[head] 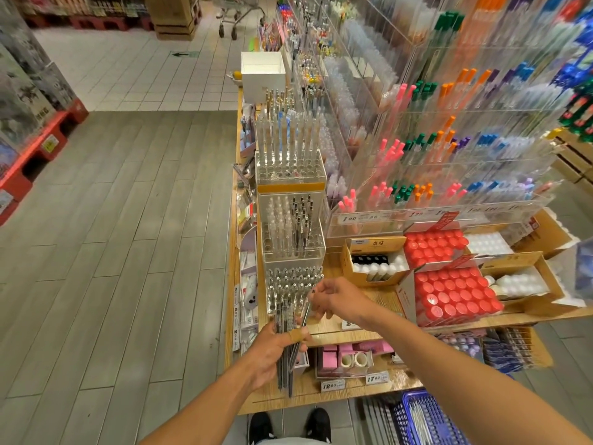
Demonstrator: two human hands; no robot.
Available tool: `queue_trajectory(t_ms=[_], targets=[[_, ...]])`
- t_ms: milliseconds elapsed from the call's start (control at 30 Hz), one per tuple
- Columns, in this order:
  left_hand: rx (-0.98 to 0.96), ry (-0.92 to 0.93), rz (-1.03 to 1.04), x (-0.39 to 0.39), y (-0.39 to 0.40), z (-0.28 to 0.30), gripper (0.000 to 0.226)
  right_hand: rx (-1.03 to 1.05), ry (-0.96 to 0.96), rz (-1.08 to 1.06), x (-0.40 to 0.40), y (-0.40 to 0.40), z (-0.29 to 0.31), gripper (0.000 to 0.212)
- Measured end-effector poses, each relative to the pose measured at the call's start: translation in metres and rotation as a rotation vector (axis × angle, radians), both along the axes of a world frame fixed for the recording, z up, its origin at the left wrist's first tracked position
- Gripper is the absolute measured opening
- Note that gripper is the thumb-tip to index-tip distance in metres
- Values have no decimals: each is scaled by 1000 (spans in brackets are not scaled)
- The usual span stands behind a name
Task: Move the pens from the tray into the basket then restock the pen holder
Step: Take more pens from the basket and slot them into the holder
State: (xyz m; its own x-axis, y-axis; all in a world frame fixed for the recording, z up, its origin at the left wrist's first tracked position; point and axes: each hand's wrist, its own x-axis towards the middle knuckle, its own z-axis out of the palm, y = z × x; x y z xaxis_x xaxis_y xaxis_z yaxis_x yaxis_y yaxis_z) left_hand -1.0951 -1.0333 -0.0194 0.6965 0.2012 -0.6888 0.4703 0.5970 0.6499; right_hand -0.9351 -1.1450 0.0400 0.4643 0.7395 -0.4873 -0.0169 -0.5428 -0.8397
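Readable writing: price tags "12.90" (332, 386) and "17.90" (377, 378) on the lower shelf edge, below the hands; "1.00"-type labels along the acrylic rack front (353, 218), too blurred to confirm; two Chinese characters on a tan carton (375, 244); other labels unreadable. Left hand (278, 346) curled round a bundle of pens (286, 342), thumb across the front with a tan plaster on it; pen ends stick out above the fingers and their tips hang below the palm. Right hand (330, 300) just above and right of the bundle, fingers bent, fingertips pinching the top of one pen (305, 311) that leans away from the rest. Clear pen holder (293, 289) directly beyond both hands' fingertips, nearly touching the right knuckles, already carrying rows of pens. Blue basket (426, 419) on the floor, below the right forearm, well apart from the fingers, with pale pens lying inside. Red-capped tubs (455, 293) right of the right hand.
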Motion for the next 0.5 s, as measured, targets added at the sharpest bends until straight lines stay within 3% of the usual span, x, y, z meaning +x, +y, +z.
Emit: queue_trajectory(t_ms=[267, 367, 500], targets=[[-232, 72, 170, -3, 16, -3, 39, 143, -297, -172, 31, 2, 17, 2], [-289, 101, 214, -6, 19, -7, 25, 135, -521, -90, 38, 0, 14, 7], [-307, 114, 219, -6, 19, -6, 25, 26, -717, 103, 37, 0, 1, 14]])
